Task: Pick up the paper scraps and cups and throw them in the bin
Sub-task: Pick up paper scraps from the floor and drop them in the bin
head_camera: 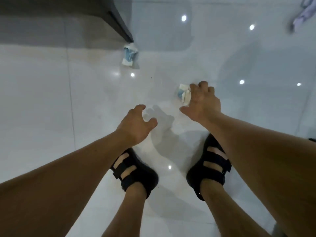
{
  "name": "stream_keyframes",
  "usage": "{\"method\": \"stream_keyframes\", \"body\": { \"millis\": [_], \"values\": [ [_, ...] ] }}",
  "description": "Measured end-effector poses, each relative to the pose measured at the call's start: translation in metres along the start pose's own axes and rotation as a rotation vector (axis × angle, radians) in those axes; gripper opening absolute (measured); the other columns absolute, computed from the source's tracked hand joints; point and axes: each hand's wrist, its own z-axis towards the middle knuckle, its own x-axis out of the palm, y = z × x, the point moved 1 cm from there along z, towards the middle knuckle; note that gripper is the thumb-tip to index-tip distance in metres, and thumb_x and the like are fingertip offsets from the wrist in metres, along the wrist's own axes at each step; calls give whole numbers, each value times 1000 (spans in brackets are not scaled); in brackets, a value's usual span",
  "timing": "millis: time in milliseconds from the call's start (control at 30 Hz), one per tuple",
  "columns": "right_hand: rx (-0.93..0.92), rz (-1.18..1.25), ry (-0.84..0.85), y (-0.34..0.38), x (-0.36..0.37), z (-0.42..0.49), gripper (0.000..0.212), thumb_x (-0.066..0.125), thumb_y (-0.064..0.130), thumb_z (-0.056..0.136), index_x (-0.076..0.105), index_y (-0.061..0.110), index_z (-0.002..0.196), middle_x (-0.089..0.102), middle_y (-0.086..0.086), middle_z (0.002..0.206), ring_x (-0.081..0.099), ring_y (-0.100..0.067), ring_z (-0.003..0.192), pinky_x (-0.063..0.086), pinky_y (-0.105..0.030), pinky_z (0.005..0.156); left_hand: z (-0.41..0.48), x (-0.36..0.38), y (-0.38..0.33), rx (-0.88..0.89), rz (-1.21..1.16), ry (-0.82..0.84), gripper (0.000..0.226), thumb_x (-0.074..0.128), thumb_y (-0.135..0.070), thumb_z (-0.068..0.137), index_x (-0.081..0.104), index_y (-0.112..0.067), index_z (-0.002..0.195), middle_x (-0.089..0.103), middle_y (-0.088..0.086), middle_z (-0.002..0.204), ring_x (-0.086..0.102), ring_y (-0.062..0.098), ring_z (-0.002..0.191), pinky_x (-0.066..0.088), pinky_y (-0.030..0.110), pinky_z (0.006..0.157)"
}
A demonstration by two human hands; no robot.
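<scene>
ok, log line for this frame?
phase: reaching | left hand: empty, fingers spread | right hand: over crumpled scrap, grip unconfirmed | second scrap: beside dark furniture corner | bin: not in view

- Glossy white tiled floor (42,100) spreads everywhere.
- Round light reflections (183,18) dot it from 12 to 2 o'clock.
- Dark furniture edge (119,21) at 11 o'clock.

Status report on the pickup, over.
Left hand empty, open. Right hand at crumpled paper, grip unclear. Second crumpled paper by dark furniture corner. Nothing in the way.
</scene>
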Motion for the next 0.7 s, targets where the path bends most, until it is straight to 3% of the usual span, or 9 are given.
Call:
{"method": "stream_keyframes", "body": {
  "millis": [100, 200, 267, 400, 467, 567, 633, 700],
  "values": [
    [2, 11, -114, 2, 23, 9, 63, 68, 35, 78, 40, 11, 129, 39, -12, 123, 41, -31, 110, 41, -35, 66, 17, 14, 10, -18, -94, 25, 66, 56, -45, 91, 28, -24, 147, 40, 0, 147, 44, 19, 128, 33, 24, 90],
    [-56, 119, -98, 8, 27, 0, 64, 70, 38, 75, 43, 12, 127, 43, -11, 121, 42, -30, 110, 41, -33, 72, 21, 15, -2, -2, -211, 16, 67, 56, -48, 89, 29, -24, 146, 42, -2, 144, 47, 18, 123, 37, 26, 90],
    [-193, 198, -106, 20, 19, -18, 65, 73, 42, 74, 48, 14, 127, 47, -9, 120, 45, -28, 109, 47, -35, 75, 16, 9, -16, 30, -316, 30, 66, 59, -48, 88, 32, -27, 144, 46, -4, 138, 51, 16, 117, 44, 29, 92],
    [-418, 378, -162, 59, -14, -47, 69, 75, 47, 67, 57, 13, 125, 56, -6, 111, 54, -23, 99, 50, -34, 68, 3, -21, -32, 102, -431, 3, 37, 66, -35, 84, 45, -34, 115, 59, -12, 103, 58, 2, 89, 47, 13, 68],
    [-449, 417, -209, 76, -31, -46, 71, 78, 48, 68, 58, 11, 125, 57, -7, 111, 56, -23, 98, 52, -35, 68, 1, -46, -30, 111, -448, -41, 42, 67, -30, 85, 45, -32, 120, 59, -12, 104, 59, 5, 93, 49, 17, 72],
    [-543, 376, -141, 99, -49, -27, 83, 78, 54, 71, 48, 13, 137, 52, -7, 127, 52, -24, 113, 51, -38, 89, 4, -85, -16, 105, -423, -154, 45, 68, -23, 87, 48, -26, 127, 58, -7, 109, 60, 15, 97, 54, 36, 87],
    [-579, 259, -141, 113, -57, 1, 90, 73, 56, 74, 35, 19, 147, 40, -8, 143, 44, -26, 124, 46, -40, 100, 11, -105, 1, 84, -351, -248, 43, 67, -23, 87, 48, -25, 126, 56, -7, 106, 60, 13, 89, 53, 33, 81],
    [-580, 91, -209, 133, -61, 36, 89, 69, 51, 79, 22, 27, 152, 26, -8, 153, 37, -31, 130, 45, -42, 100, 20, -120, 24, 30, -294, -317, 47, 67, -22, 87, 46, -23, 129, 56, -2, 108, 59, 18, 89, 52, 32, 77]
  ]
}}
